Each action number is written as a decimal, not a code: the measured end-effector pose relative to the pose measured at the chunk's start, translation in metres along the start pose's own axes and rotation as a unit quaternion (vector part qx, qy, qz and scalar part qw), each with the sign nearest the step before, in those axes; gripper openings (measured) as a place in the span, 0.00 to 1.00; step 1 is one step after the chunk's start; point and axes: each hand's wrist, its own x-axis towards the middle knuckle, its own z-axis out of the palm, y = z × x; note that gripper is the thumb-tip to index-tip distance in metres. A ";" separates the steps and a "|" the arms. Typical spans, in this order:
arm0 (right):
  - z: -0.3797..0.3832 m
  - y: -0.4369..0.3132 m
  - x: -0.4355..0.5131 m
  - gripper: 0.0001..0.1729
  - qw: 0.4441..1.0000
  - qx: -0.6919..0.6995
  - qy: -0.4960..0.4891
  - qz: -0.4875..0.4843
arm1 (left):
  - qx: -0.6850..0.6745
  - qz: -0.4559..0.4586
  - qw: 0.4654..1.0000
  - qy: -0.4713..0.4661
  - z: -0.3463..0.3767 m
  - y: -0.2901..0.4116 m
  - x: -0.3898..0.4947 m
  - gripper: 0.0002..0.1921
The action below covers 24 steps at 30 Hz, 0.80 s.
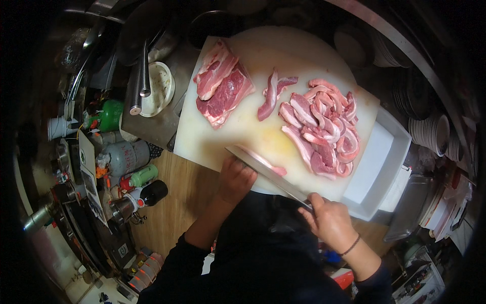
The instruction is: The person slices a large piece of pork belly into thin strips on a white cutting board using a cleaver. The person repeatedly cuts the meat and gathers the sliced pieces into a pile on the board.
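My right hand [329, 220] is closed round the handle of a long knife [271, 175], whose blade slants up to the left across the near edge of a white cutting board [243, 136]. Close to the blade's far end is my left hand [236, 180], fingers curled; whether it grips anything is hidden. Just beyond the blade lies a thin strip of raw meat [265, 161]. Large raw meat slabs [224, 89] rest at the board's upper left. Two strips [270, 95] lie crossed near the middle, and a heap of cut strips [326, 129] covers the right part.
A white plastic tub [393, 152] stands partly under the board's right edge. Stacked plates [429, 131] are farther right. Left of the board are a white lid or dish [157, 89] and metal-handled utensils [144, 72]. Gas cylinders [129, 155] stand lower left.
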 end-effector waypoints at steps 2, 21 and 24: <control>0.000 -0.001 0.001 0.19 1.000 0.001 -0.019 0.012 | -0.005 0.000 1.000 -0.013 -0.002 0.000 -0.001 0.08; 0.024 -0.029 0.043 0.17 0.999 0.027 0.013 0.039 | -0.029 -0.033 0.999 -0.027 -0.007 0.005 0.013 0.07; 0.039 -0.048 0.083 0.18 0.993 0.024 0.108 -0.040 | -0.108 -0.087 0.990 -0.001 -0.004 0.004 0.012 0.12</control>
